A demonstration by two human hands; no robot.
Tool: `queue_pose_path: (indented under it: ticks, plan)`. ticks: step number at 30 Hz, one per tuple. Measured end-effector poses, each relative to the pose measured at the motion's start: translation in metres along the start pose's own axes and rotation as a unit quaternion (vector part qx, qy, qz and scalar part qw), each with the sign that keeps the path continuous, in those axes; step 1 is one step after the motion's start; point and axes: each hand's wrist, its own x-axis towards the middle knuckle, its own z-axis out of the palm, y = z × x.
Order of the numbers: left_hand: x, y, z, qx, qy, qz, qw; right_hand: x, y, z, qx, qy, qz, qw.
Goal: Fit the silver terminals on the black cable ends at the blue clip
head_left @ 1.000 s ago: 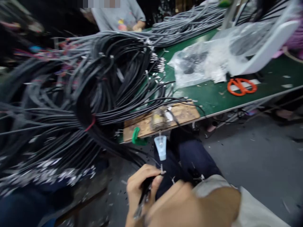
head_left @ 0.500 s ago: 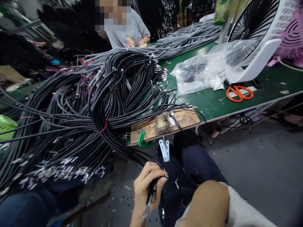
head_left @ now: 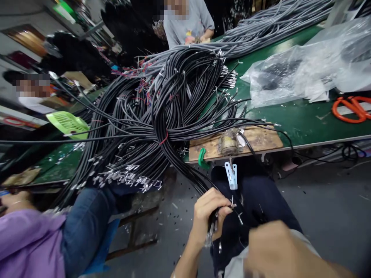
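My left hand (head_left: 203, 212) is closed around the end of a bundle of black cables (head_left: 188, 173). Stripped wire ends and silvery tips stick out below the fist and beside the thumb. From there the bundle runs up over the table edge to a red tie (head_left: 164, 137) and loops back onto the heap. My right hand (head_left: 271, 245) is low over my lap, smeared by motion, its fingers hidden. In front of my knees a small motor-like device (head_left: 228, 143) sits on a wooden board (head_left: 203, 148), with a light blue clothes peg (head_left: 231, 174) hanging from its shaft.
A green clamp (head_left: 203, 159) grips the board's edge. More black cables (head_left: 127, 135) and grey cables (head_left: 261, 36) cover the green table (head_left: 307, 123). Plastic bags (head_left: 295, 73) and orange scissors (head_left: 350, 110) lie right. Co-workers sit across and at left, one in a purple sleeve (head_left: 31, 239).
The view has swung left, so the table and my left hand appear further right, and a purple-clad person comes into view. My left hand keeps hold of the cables; my right hand is blurred.
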Motion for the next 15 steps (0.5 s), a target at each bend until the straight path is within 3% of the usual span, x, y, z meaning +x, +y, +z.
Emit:
queue_pose_path:
  ticks: [2, 3, 5, 9, 12, 15]
  plan:
    - [0.001, 0.0, 0.0, -0.003, -0.014, 0.0, 1.0, 0.029, 0.003, -0.028, -0.026, 0.048, 0.054, 0.997]
    - [0.001, 0.0, 0.0, 0.002, -0.022, -0.003, 1.0, 0.042, 0.005, -0.038, -0.036, 0.085, 0.109, 0.99]
    - [0.002, 0.0, 0.0, 0.017, -0.032, -0.01, 0.999, 0.066, 0.007, -0.049, 0.001, 0.121, 0.151, 0.981]
    - [0.0, 0.001, 0.0, 0.038, 0.003, 0.009, 0.999, 0.105, 0.003, -0.053, 0.007, 0.2, 0.128, 0.971]
    - [-0.004, 0.004, -0.001, 0.061, 0.067, 0.009, 0.996, 0.127, -0.001, -0.055, -0.015, 0.204, 0.116, 0.972]
    - [-0.004, 0.008, 0.0, 0.079, 0.056, 0.021, 0.995, 0.138, 0.002, -0.058, 0.035, 0.171, 0.139, 0.975]
